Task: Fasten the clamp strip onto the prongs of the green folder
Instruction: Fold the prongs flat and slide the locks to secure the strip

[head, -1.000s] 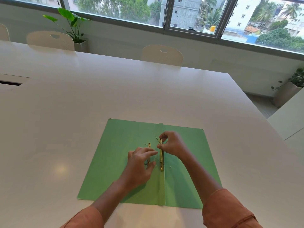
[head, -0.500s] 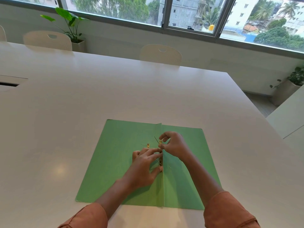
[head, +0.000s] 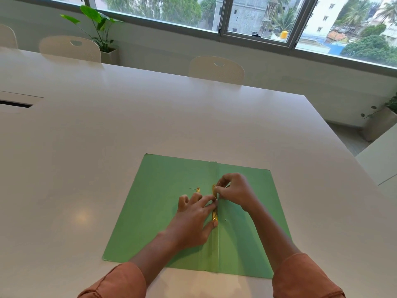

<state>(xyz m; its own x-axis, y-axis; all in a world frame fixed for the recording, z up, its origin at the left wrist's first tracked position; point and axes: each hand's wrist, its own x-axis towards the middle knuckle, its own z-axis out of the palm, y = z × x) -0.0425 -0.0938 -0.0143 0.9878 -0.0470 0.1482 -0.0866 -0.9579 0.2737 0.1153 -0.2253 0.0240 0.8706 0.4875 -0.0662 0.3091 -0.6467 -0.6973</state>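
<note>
The green folder [head: 163, 203] lies open and flat on the white table [head: 107, 136]. A gold clamp strip [head: 214, 214] runs along its centre fold. My left hand [head: 193, 218] rests on the left flap, with its fingertips and thumb pressing the strip's middle and near end. My right hand [head: 234, 190] pinches the strip's far end with finger and thumb. A small gold piece [head: 197, 189] with a thin wire tip lies loose on the left flap, just beyond my left fingers. The prongs are hidden under my fingers.
Cream chairs [head: 217, 68] stand along the table's far side. A potted plant [head: 101, 37] is at the back left and another [head: 384, 119] on the floor at the right. A dark slot [head: 15, 103] is set in the table at far left.
My left hand has moved right from the left flap onto the clamp strip and now presses it down. My right hand stays pinching the far end. The thin prong that stuck up is no longer visible.
</note>
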